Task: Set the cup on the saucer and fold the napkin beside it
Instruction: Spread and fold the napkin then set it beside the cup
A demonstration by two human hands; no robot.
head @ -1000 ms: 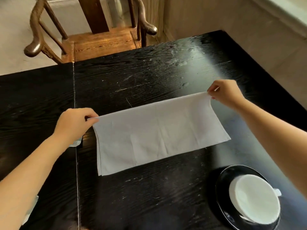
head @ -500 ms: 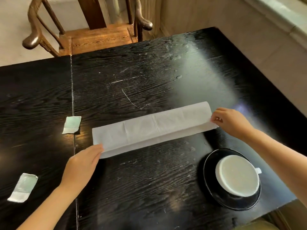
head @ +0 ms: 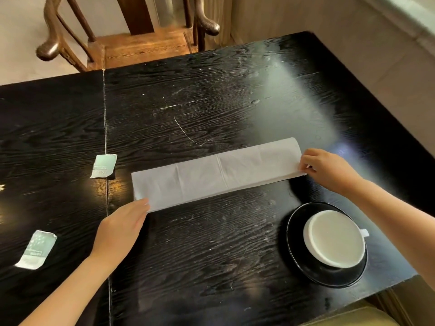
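a: where is the long white cloth napkin (head: 216, 177)?

b: it lies across the middle of the frame on the black wood-grain bench (head: 211, 97), folded into a narrow strip that runs from lower left up to the right. creases cross it at intervals, and the far long edge looks rounded, like a fold.

a: and the hands?

b: the left hand (head: 122, 224) sits at the strip's lower left corner, palm down, its fingers (head: 141, 205) lying flat and together on the corner. whether they pinch the cloth or only press it, i cannot tell. the right hand (head: 329, 170) is at the opposite end, right of centre, its fingers (head: 303, 161) closed in a pinch on the end of the napkin.

a: the cup?

b: the round white ceramic cup (head: 335, 238) stands on the glossy black round saucer (head: 296, 234) in the lower right of the frame, near the bench's corner, its small handle pointing right. it sits apart from the napkin, just below the strip's right end.

a: anything else on the bench?

b: two pale green paper labels: one label (head: 103, 165) just left of the napkin, on the seam between the bench panels, the other label (head: 36, 249) at the lower left. a brown wooden armchair (head: 141, 43) stands beyond the bench at the top of the frame.
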